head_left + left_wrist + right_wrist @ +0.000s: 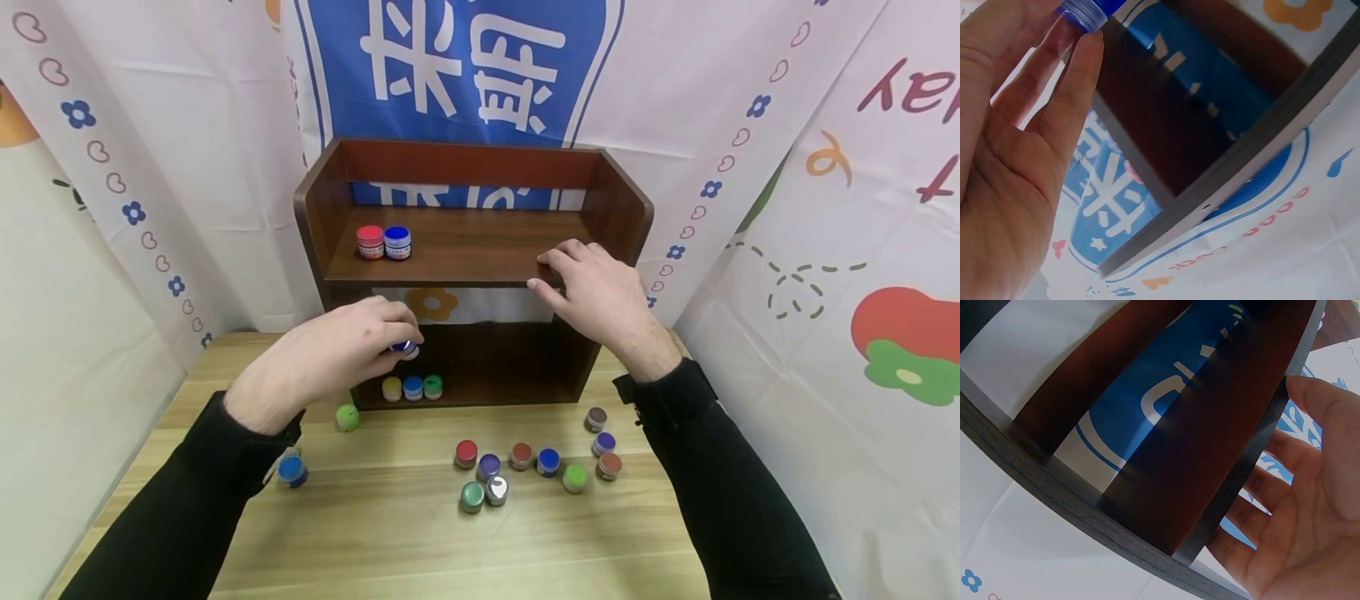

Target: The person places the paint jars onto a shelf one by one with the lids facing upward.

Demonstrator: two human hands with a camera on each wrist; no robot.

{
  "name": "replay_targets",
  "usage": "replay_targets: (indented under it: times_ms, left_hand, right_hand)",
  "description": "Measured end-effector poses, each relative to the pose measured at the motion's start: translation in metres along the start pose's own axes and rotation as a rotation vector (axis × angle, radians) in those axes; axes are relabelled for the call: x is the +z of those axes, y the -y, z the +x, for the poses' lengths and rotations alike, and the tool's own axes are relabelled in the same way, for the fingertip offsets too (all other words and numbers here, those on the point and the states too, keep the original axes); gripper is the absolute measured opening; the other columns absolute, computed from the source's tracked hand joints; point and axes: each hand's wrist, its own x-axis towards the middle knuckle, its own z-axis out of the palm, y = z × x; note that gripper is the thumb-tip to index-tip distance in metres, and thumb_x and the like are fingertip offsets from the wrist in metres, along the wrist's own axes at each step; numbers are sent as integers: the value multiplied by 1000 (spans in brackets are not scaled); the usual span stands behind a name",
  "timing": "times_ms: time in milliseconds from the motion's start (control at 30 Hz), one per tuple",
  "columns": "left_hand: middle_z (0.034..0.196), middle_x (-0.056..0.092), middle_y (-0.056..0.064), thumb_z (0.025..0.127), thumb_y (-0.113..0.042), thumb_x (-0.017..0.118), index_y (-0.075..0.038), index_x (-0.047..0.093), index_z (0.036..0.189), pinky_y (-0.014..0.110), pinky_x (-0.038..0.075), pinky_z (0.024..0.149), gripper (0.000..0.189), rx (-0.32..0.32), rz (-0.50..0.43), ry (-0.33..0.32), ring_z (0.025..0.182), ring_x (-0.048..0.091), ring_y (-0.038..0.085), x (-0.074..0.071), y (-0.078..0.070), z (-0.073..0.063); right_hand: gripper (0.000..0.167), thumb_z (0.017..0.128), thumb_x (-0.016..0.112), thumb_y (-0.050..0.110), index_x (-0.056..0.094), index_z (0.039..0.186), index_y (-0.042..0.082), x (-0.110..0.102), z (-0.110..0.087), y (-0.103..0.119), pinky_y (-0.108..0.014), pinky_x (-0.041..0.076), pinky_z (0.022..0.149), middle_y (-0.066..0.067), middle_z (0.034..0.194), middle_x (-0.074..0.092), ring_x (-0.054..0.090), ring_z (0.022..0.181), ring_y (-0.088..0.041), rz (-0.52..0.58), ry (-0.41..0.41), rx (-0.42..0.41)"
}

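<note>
My left hand (341, 346) pinches a small round jar with a blue lid (405, 348) between thumb and fingertips, before the lower opening of a dark brown two-tier shelf (457, 271). The clear side of this jar (1085, 15) shows at the top of the left wrist view. My right hand (596, 292) holds the upper board near its right end, fingers over the top and thumb at the front edge. In the right wrist view, the board (1235, 469) hides the fingertips. A red-lidded jar (371, 242) and a blue-lidded jar (397, 243) stand on the upper board.
Yellow, blue (413, 387) and green (432, 387) jars line the lower tier's left. Several jars lie spread on the wooden table (360, 533), including a red one (466, 454) and a silver one (497, 490). A light-green jar (347, 417) stands near the shelf's left foot.
</note>
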Motion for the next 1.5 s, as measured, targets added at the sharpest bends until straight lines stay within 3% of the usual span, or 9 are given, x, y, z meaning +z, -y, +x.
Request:
replay_targets:
  times_ms: [633,967,1500]
  left_hand:
    - [133,81,15,103,-5,90,-7,84,131,52,71,109,28,-6,58,-32,124,76,35,-50,0,29]
    - [134,83,16,106,-5,87,-6,85,131,51,70,111,26,-29,80,-65,123,75,36,-68,6,50]
    - [137,82,16,113,-9,76,-8,82,137,54,66,120,24,-190,105,24,125,76,36,-77,24,90]
  right_hand:
    - [62,118,63,61,67,164,20,1,0,0,-59,69,109,-14,166,66,65,149,-38,2,-7,-4]
    - [62,118,63,61,67,164,20,0,0,0,-58,69,108,-15,166,66,65,148,-38,6,-3,0]
    - [62,118,63,60,67,164,19,0,0,2,-58,68,109,-15,165,66,65,147,-38,0,0,2]
